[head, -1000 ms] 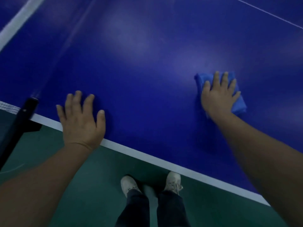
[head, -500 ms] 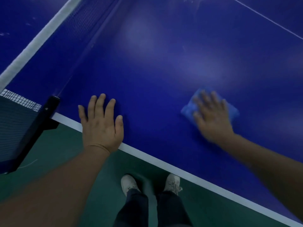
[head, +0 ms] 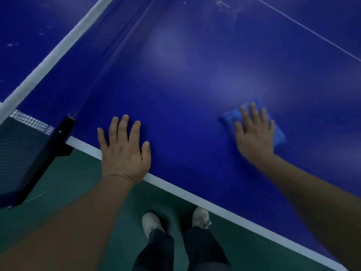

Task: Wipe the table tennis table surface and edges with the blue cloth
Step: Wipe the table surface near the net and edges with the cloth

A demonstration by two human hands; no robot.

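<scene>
The dark blue table tennis table (head: 191, 79) fills most of the view, with a white stripe along its near side edge. A folded blue cloth (head: 278, 132) lies on the surface at the right. My right hand (head: 254, 135) lies flat on top of the cloth with straight fingers, pressing it to the table; the hand is slightly blurred. My left hand (head: 125, 151) rests flat on the table at the near edge, fingers spread, holding nothing.
The net (head: 64, 40) with its white top band runs diagonally at the left, held by a black clamp post (head: 56, 145) at the table edge. A thin white centre line (head: 312, 30) crosses the far right. My shoes (head: 152, 222) stand on green floor below the edge.
The view has shifted left, bringing the net and clamp into sight. My right hand slid the cloth toward me and leftward across the table. My left hand stayed planted at the edge.
</scene>
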